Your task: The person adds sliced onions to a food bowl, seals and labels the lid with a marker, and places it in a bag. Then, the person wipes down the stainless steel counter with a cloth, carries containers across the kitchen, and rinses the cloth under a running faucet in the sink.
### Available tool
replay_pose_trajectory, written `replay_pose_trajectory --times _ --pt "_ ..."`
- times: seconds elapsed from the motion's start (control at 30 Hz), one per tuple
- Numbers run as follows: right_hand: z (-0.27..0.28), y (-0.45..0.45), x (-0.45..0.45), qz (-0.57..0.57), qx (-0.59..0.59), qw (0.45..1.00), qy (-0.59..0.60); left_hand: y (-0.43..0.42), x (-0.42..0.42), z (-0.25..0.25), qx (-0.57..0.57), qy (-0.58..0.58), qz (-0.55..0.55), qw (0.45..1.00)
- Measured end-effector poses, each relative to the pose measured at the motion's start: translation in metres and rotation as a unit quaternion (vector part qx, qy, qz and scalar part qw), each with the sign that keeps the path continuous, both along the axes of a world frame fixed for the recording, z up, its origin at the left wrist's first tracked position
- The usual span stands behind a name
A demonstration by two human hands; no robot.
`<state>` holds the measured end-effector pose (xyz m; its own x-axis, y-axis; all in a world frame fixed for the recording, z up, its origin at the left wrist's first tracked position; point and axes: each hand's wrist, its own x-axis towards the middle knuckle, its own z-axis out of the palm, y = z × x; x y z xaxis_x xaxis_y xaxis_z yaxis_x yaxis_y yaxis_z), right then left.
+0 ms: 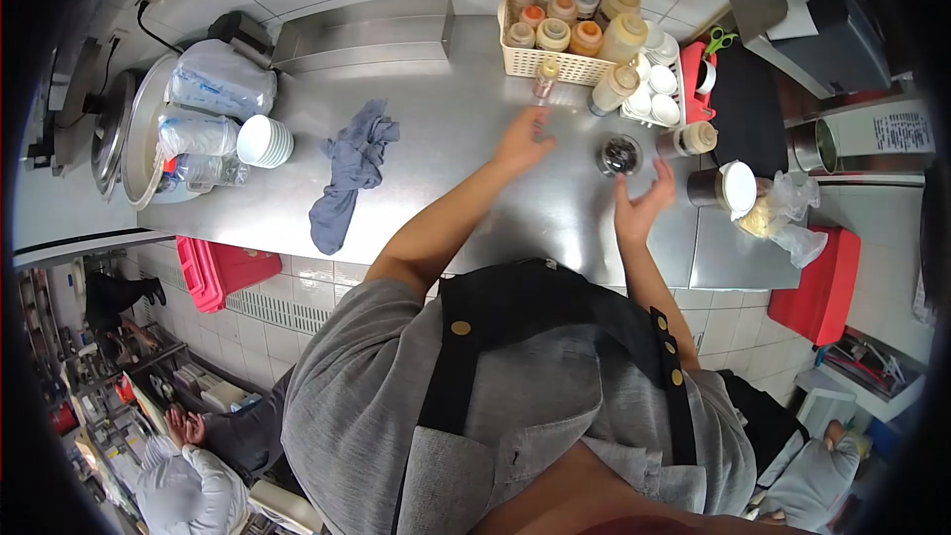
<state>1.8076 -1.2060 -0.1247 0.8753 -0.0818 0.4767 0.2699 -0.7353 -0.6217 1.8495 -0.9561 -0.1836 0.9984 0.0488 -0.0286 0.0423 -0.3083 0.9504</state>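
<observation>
My left hand [524, 143] is over the steel counter, just below a small bottle with a yellowish cap [546, 75]. Its thumb is apart from the fingers; the fingertips are close to the bottle's base, and whether they touch it is unclear. To the right, my right hand [646, 204] is open with fingers spread, beside a round clear container of dark contents [620, 155]. A squeeze bottle with dark contents [687, 141] lies or leans right of that container. Behind it stands a pale squeeze bottle [615, 89].
A cream basket [557, 68] of sauce bottles stands at the back, beside small white cups [662, 79]. A white-lidded dark jar [735, 188] is at right. A blue-grey cloth [349, 178] and stacked white bowls [264, 142] lie left. Other people sit behind, lower left and right.
</observation>
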Motion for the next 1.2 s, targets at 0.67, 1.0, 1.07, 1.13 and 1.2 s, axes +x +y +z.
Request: replay_pose_trajectory --times 0.67,1.0,1.07,1.13,1.2 --pt "-0.044 0.167 0.126 -0.048 0.024 0.985 0.162 0.269 -0.144 0.0 0.398 0.042 0.199 0.895" --pt "-0.038 0.119 0.122 -0.055 0.024 0.968 0.245 0.067 -0.088 0.012 0.24 0.003 0.0 0.971" --pt "-0.044 0.107 0.102 -0.04 0.03 0.963 0.264 0.054 -0.072 0.002 0.148 -0.037 -0.017 0.988" --pt "-0.046 0.112 0.077 -0.09 0.071 0.96 0.256 0.066 -0.061 -0.008 0.07 0.017 -0.042 0.997" --pt "-0.039 0.113 0.037 -0.02 0.047 0.975 0.217 0.092 -0.054 -0.002 0.065 0.021 -0.026 0.997"
